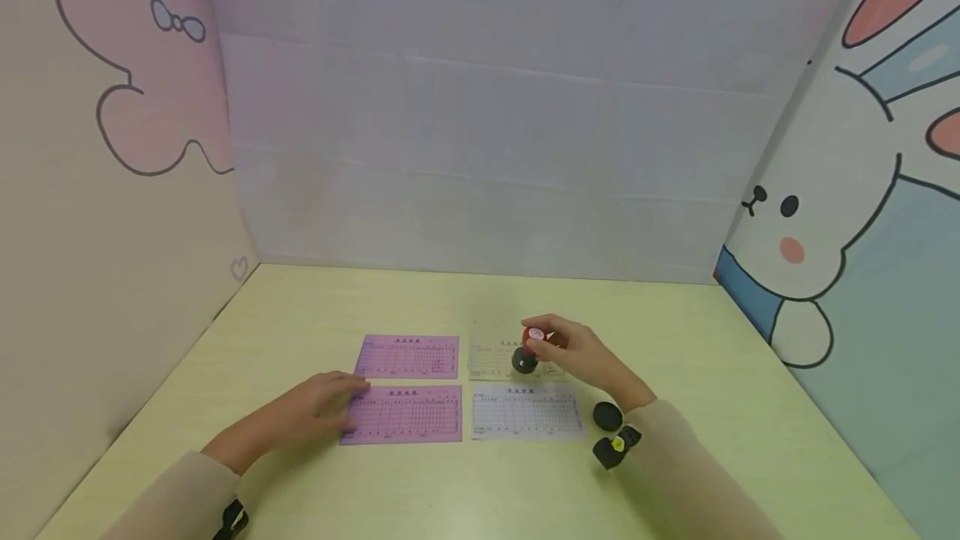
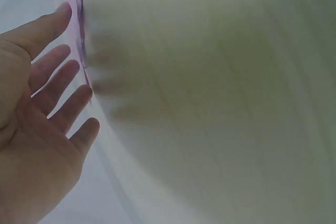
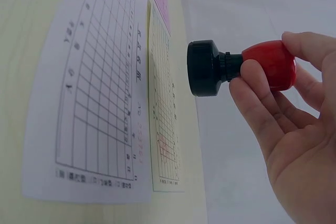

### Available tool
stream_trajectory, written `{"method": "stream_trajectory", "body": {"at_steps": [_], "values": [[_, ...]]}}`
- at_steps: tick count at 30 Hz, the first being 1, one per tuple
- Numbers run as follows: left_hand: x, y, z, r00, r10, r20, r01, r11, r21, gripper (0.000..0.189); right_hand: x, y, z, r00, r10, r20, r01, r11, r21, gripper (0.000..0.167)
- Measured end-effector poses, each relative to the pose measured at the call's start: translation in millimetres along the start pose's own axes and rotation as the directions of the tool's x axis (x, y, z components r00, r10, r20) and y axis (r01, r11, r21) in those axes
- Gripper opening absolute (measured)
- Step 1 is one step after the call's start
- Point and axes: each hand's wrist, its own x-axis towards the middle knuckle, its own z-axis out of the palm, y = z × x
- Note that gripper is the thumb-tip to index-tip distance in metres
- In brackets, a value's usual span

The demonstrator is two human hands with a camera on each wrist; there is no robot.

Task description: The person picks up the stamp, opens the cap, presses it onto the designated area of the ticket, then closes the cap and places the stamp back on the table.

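Note:
My right hand (image 1: 588,352) grips the red handle of a self-inking stamp (image 3: 270,65), its black base facing the paper. In the right wrist view the stamp stands off the sheets with a gap. Below it in the head view lies a yellow form (image 1: 489,361), which bears a faint red mark. My left hand (image 1: 315,412) has its fingers loosely spread, at the left edges of the upper pink form (image 1: 408,357) and the lower pink form (image 1: 408,415). It holds nothing; whether the fingertips touch paper is hard to tell.
A white form (image 1: 525,412) lies in front of the yellow one. Beside my right wrist, a black round cap (image 1: 607,416) sits on the pale table (image 1: 450,490). A white sheet (image 1: 480,123) hangs at the back, with cartoon-printed panels at both sides.

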Motion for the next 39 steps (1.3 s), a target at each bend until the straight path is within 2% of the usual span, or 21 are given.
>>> {"method": "stream_trajectory", "body": {"at_steps": [10, 21, 27, 30, 33, 39], "values": [[-4.4, -0.8, 4.7, 1.0, 0.024, 0.02, -0.024, 1.0, 0.019, 0.057, 5.1, -7, 14, 0.997, -0.055, 0.056, 0.056, 0.998, -0.01, 0.038], [-7.7, -2.7, 6.3, 1.0, 0.026, 0.013, -0.027, 1.0, 0.009, 0.057, 12.0, -24, 44, 0.991, -0.044, 0.129, 0.046, 0.999, -0.019, 0.036], [-7.5, -0.8, 5.2, 1.0, 0.022, 0.018, -0.022, 1.0, -0.012, 0.057, 15.6, -36, 64, 0.975, -0.107, 0.195, 0.123, 0.99, -0.068, 0.036], [-7.3, -1.1, 4.9, 0.999, 0.035, 0.014, -0.035, 0.999, -0.017, 0.057, 16.5, -41, 72, 0.965, -0.142, 0.22, 0.159, 0.986, -0.058, 0.035], [-6.8, -1.7, 4.6, 0.999, 0.048, 0.014, -0.048, 0.999, -0.008, 0.057, 17.5, -43, 80, 0.958, -0.173, 0.231, 0.188, 0.981, -0.045, 0.034], [-6.6, -2.2, 4.8, 0.999, 0.034, 0.021, -0.034, 0.999, -0.007, 0.058, 19.8, -46, 91, 0.951, -0.2, 0.234, 0.213, 0.977, -0.031, 0.032]]}}
